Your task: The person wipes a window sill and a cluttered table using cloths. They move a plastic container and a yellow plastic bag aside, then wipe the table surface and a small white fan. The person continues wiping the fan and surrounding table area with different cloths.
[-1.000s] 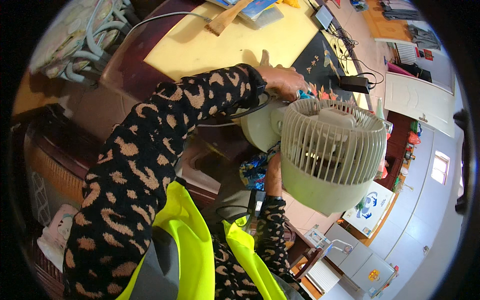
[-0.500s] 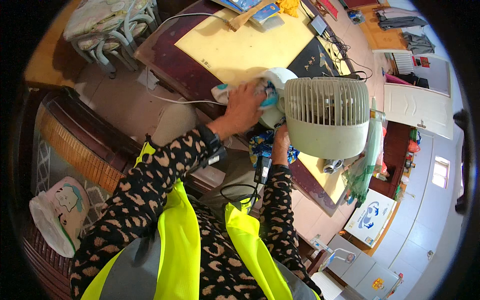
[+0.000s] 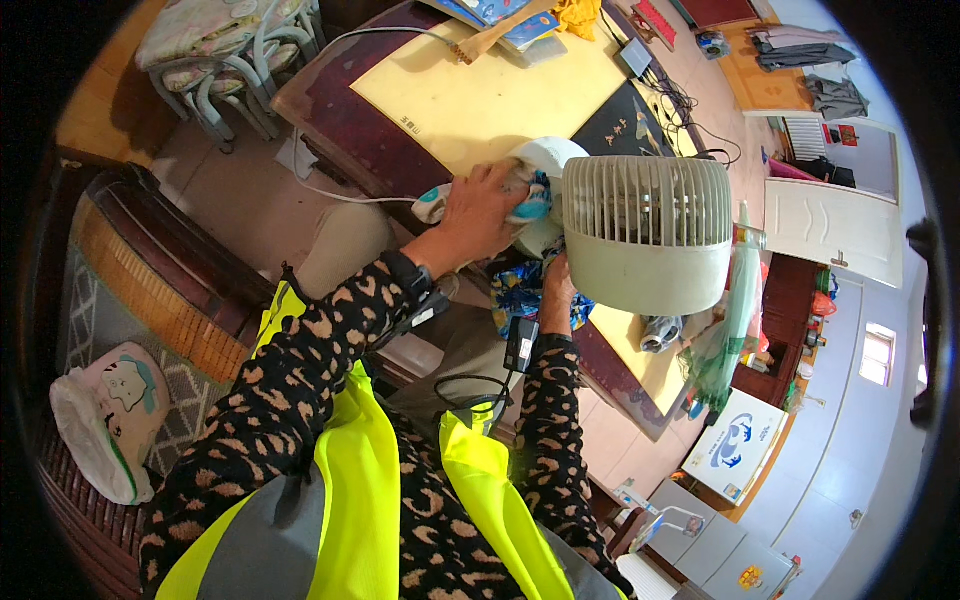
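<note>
A dusty white electric fan (image 3: 648, 275), its slatted grille facing up and away, stands at the near side of the table. My left hand (image 3: 475, 215) is closed on a white and blue cloth (image 3: 537, 203) and presses it to the fan's rounded white base (image 3: 545, 150). One end of the cloth sticks out left of the hand. My right hand (image 3: 557, 292) is against the fan's near underside, with its fingers hidden behind the fan body. Beside that hand bunches a blue and yellow patterned fabric (image 3: 515, 290).
The dark red table (image 3: 330, 105) bears a yellow mat (image 3: 450, 90), books (image 3: 525, 30), a wooden brush-like tool (image 3: 490, 35) and a black adapter (image 3: 633, 58) with tangled cables. A white cord (image 3: 350, 198) runs left of the fan. A green plastic bag (image 3: 735, 320) hangs at the right.
My left hand has shifted slightly left and down with the cloth, still against the fan's base. The right hand stays by the fan. The whole view has moved a little.
</note>
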### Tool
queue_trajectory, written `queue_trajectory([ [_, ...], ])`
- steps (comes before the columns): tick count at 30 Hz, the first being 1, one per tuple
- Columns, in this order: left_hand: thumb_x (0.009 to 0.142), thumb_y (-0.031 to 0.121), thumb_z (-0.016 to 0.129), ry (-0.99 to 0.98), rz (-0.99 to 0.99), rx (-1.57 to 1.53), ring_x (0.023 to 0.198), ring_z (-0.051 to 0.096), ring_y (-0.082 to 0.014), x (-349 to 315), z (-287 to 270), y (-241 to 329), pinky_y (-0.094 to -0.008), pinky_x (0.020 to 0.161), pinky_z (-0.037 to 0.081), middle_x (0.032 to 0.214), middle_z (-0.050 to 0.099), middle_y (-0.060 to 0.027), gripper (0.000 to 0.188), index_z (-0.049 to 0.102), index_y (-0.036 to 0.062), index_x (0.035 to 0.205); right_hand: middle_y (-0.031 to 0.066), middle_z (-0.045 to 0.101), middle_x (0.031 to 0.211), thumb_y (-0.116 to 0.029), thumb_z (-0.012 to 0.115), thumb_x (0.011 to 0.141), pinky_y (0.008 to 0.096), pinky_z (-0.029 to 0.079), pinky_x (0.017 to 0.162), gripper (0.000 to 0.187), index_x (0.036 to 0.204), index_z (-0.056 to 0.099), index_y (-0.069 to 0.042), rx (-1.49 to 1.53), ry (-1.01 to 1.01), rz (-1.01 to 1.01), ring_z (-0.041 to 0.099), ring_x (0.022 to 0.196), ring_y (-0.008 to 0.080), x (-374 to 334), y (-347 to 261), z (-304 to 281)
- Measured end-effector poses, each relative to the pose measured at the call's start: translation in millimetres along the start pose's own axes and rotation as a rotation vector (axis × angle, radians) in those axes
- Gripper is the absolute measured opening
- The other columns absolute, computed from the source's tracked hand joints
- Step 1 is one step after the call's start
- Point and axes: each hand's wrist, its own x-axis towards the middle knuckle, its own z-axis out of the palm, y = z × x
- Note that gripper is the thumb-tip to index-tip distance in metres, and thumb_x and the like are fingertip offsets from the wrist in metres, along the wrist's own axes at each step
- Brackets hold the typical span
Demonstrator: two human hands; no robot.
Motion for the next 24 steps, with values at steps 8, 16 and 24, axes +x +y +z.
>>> queue_trajectory([
  [8, 0.083, 0.025, 0.068, -0.183, -0.029, -0.113, 0.1, 0.056, -0.0329, 101, 25, -37, -0.0469, 0.088, 0.047, 0.115, 0.053, -0.0149, 0.055, 0.054, 0.0237, 0.136, 0.0171, 0.067, 0.099, -0.008, 0.057, 0.089, 0.0442, 0.053, 0.07, 0.022, 0.107, 0.067, 0.0, -0.146, -0.012, -0.057, 0.066, 0.085, 0.0344, -15, 2, -2],
  [16, 0.086, 0.04, 0.068, -0.124, -0.075, -0.046, 0.108, 0.057, -0.0397, 107, 41, -35, -0.0517, 0.088, 0.049, 0.126, 0.054, -0.0189, 0.052, 0.056, 0.0173, 0.131, 0.0184, 0.067, 0.101, -0.01, 0.058, 0.088, 0.0451, 0.052, 0.072, 0.023, 0.108, 0.067, 0.0, -0.089, -0.018, -0.09, 0.065, 0.086, 0.0362, -10, 10, -10],
  [24, 0.077, 0.023, 0.069, -0.045, -0.041, 0.017, 0.11, 0.055, -0.0421, 70, 3, -21, -0.052, 0.09, 0.048, 0.126, 0.052, -0.0199, 0.049, 0.057, 0.0108, 0.123, 0.0196, 0.067, 0.103, -0.012, 0.059, 0.088, 0.0461, 0.052, 0.073, 0.025, 0.109, 0.067, -0.001, 0.092, 0.016, -0.082, 0.064, 0.087, 0.038, 20, 23, -10],
])
